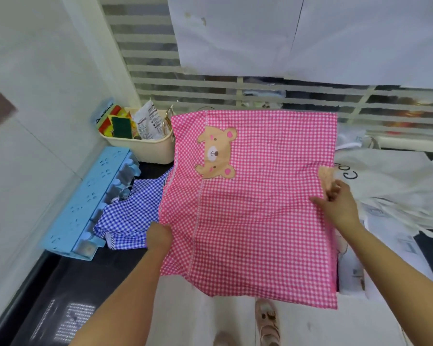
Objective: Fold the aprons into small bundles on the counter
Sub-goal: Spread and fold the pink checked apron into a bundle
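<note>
Beside a blue apron [128, 216], the pink apron [260, 208] spreads over the tabletop [98, 270], left grip [159, 236] seemingly clamped on its 9 o'clock edge, right grip [340, 203] pinching its 3 o'clock edge.

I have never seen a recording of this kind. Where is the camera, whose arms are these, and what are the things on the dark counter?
There is no machine here. The single picture comes from a camera worn on a person's head, looking forward and down, so the two bare arms belong to the wearer. The left hand grips the left edge of a pink checked apron with a bear on it. The right hand pinches its right edge, so the cloth is spread between the hands. On the dark counter, left of the pink one, lies a crumpled blue checked apron, beside a light blue plastic rack along the wall. Behind them stands a beige basket holding a sponge and packets. To the right lie white cloth bags.
</note>
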A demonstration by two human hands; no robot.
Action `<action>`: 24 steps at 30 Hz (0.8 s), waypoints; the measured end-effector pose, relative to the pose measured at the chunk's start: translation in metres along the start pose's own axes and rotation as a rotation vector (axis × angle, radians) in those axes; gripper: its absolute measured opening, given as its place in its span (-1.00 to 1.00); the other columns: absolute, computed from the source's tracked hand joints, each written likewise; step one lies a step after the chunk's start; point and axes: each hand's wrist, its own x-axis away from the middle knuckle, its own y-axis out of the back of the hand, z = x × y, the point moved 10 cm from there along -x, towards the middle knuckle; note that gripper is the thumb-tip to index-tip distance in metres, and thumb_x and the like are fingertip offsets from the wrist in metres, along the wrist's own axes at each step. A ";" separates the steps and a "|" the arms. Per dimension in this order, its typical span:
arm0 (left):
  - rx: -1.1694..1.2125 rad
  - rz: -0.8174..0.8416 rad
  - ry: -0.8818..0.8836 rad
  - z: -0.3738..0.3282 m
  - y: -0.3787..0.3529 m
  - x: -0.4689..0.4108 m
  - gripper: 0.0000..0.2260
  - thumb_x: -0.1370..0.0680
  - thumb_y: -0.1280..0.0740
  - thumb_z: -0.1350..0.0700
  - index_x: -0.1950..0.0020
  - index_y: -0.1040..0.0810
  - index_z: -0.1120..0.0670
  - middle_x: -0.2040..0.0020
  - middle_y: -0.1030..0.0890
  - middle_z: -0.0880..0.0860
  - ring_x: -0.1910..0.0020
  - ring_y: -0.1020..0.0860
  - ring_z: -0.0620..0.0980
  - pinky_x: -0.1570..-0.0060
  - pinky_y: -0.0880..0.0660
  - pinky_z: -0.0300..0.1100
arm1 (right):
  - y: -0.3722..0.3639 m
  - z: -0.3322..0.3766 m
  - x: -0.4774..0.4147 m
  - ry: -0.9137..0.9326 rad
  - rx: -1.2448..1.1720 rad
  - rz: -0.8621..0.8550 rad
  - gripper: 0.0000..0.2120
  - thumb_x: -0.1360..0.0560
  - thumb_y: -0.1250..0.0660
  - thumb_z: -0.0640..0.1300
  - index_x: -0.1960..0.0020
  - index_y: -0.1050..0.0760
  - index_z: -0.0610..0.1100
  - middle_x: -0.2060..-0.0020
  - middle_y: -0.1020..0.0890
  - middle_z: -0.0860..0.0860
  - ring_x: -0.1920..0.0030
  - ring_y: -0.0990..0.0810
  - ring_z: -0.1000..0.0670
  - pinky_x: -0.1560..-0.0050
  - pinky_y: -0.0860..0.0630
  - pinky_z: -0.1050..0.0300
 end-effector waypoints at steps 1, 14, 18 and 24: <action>-0.021 0.010 -0.014 -0.001 -0.002 0.000 -0.78 -0.62 -0.15 0.22 -0.01 -0.44 0.39 -0.11 -0.51 0.37 -0.09 -0.51 0.28 0.12 -0.34 -0.06 | 0.004 -0.005 -0.003 -0.063 -0.053 -0.015 -0.32 -0.39 -0.50 -0.18 -0.40 -0.26 -0.28 -0.24 -0.50 -0.18 -0.16 -0.52 -0.18 -0.10 -0.41 0.03; 0.043 0.012 0.046 -0.003 -0.006 0.006 -0.85 -0.60 -0.15 0.25 0.00 -0.39 0.35 -0.07 -0.52 0.34 0.10 -0.48 0.18 0.21 -0.33 -0.09 | -0.013 0.036 -0.040 -0.252 -0.488 0.373 -0.58 -0.48 -0.39 -0.03 -0.26 -0.46 -0.21 -0.04 -0.65 -0.10 0.04 -0.62 -0.06 0.19 -0.54 0.12; 0.110 -0.056 0.109 -0.003 0.001 0.021 -0.67 -0.57 -0.22 0.22 -0.23 -0.35 0.43 -0.15 -0.49 0.31 -0.08 -0.50 0.25 0.04 -0.43 -0.02 | -0.024 0.060 -0.049 -0.284 -0.432 0.464 -0.59 -0.49 -0.39 -0.09 -0.29 -0.40 -0.13 -0.05 -0.61 -0.08 -0.02 -0.60 -0.10 0.10 -0.51 0.01; -0.012 -0.281 -0.112 -0.073 0.005 0.075 -0.25 -0.47 -0.41 -0.09 -0.47 -0.17 0.28 -0.46 -0.20 0.30 -0.43 -0.19 0.30 -0.38 -0.14 0.19 | 0.010 0.086 -0.076 -0.215 -0.509 0.198 -0.62 -0.54 -0.30 -0.26 -0.33 -0.40 -0.30 -0.13 -0.57 -0.14 -0.01 -0.56 -0.13 0.01 -0.50 0.02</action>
